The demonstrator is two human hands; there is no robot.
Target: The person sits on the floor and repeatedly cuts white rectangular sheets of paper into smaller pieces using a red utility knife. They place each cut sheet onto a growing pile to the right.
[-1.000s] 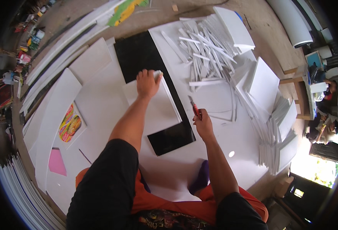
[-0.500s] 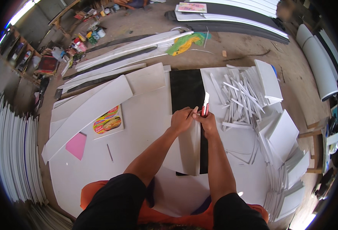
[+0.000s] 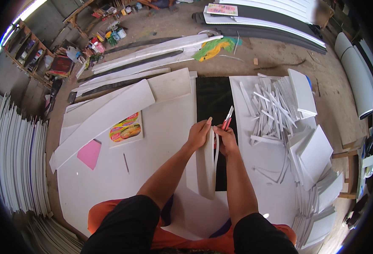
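In the middle, my left hand grips the far end of a white foam board standing on edge. My right hand is closed around a red utility knife, its blade pointing up and away. A thin white strip runs down beside the board from my right fingers, with a narrow gap between them. Whether the strip is still joined at the near end I cannot tell. Under the board lies a black sheet on the white work surface.
Cut white strips and stacked white panels lie to the right. On the left are long white boards, a printed food-picture panel, a pink piece and a pen. Upright sheets stand far left.
My hands have moved slightly apart at the board's far end. The thin strip now stands away from the board, and the knife has tilted to the right. The whole view has shifted a little.
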